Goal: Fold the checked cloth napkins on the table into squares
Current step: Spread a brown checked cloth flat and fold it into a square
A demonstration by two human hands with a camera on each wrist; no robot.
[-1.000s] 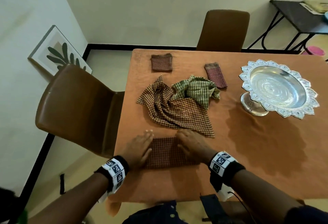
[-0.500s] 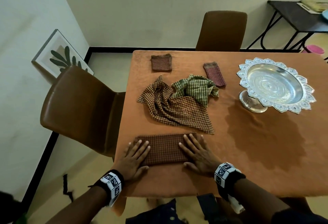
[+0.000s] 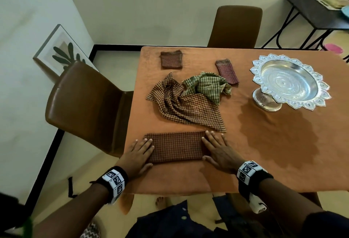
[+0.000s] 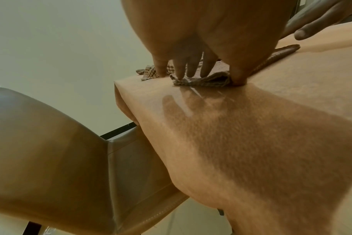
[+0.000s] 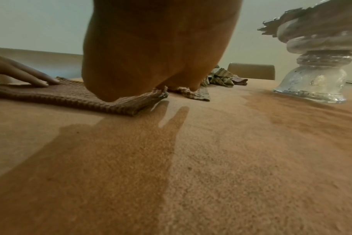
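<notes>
table (image 3: 264, 162): orange cloth | napkins: three folded, two loose | silver pedestal bowl (image 3: 289, 82)

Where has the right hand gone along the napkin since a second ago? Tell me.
Yes, it moved. The right hand slid rightward to the napkin's right end, toward the silver bowl.

Silver pedestal bowl (image 3: 289, 82), brown chairs (image 3: 88, 105).
</notes>
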